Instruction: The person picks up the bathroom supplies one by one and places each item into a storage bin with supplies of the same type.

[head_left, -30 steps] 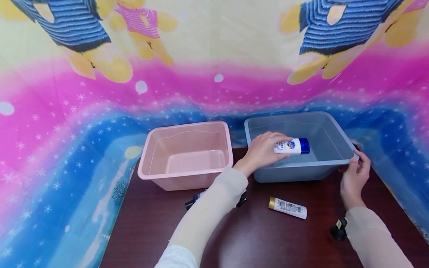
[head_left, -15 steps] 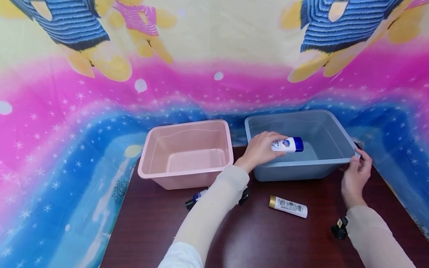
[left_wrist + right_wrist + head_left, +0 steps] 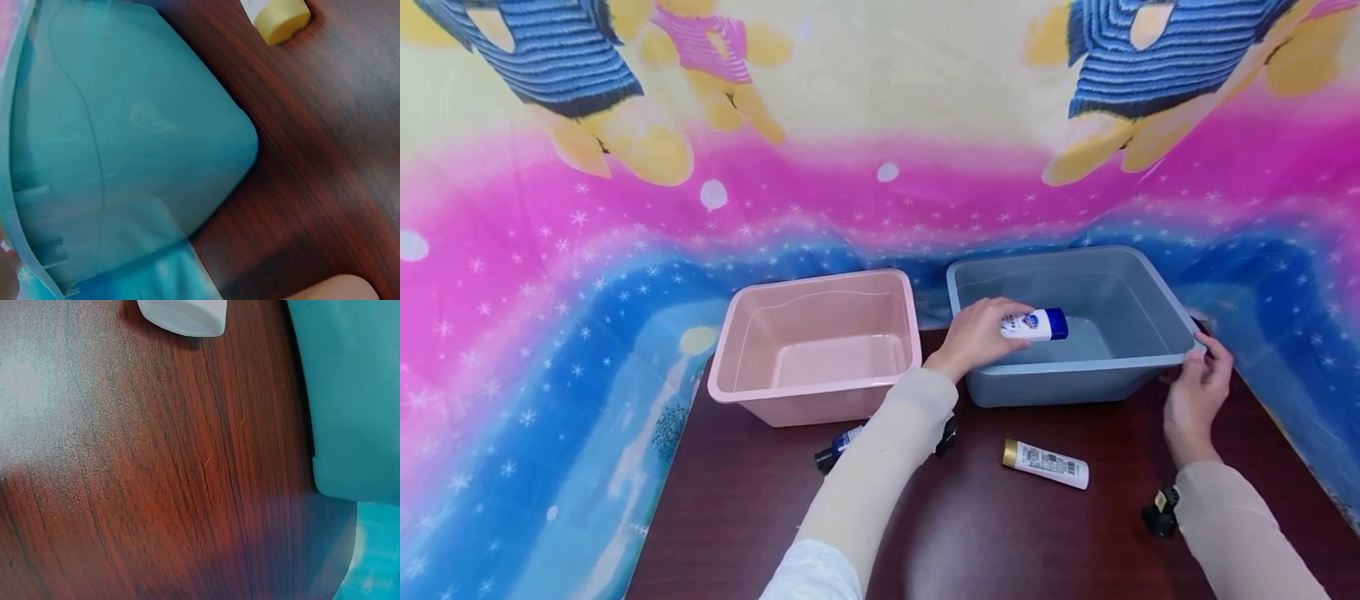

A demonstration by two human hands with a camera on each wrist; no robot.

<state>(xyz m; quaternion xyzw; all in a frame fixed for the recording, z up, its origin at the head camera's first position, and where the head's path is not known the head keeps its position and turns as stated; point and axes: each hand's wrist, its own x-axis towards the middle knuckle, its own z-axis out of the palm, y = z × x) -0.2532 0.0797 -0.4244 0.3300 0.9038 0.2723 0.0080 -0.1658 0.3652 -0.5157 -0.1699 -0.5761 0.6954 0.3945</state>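
Observation:
In the head view, my left hand (image 3: 976, 336) grips a white bottle with a dark blue cap (image 3: 1034, 325) by its back end. The bottle lies nearly level over the front part of the grey-blue bin (image 3: 1078, 382), its cap to the right. My right hand (image 3: 1197, 400) holds the bin's front right corner, with thumb and fingers at the rim. Only bits of the left hand come into the left wrist view, where the bin's outer wall (image 3: 150, 125) fills much of the picture. The right hand is out of the right wrist view.
A pink bin (image 3: 812, 407) stands left of the grey-blue one. On the dark wood table (image 3: 1000, 550) lies a white tube with a gold cap (image 3: 1047, 464). A dark blue bottle with a black cap (image 3: 837, 448) is partly hidden by the left forearm. A printed cloth (image 3: 887, 108) hangs behind.
The left hand has drawn slightly to the left with the white bottle, still over the grey-blue bin. The right hand has kept its hold on the corner.

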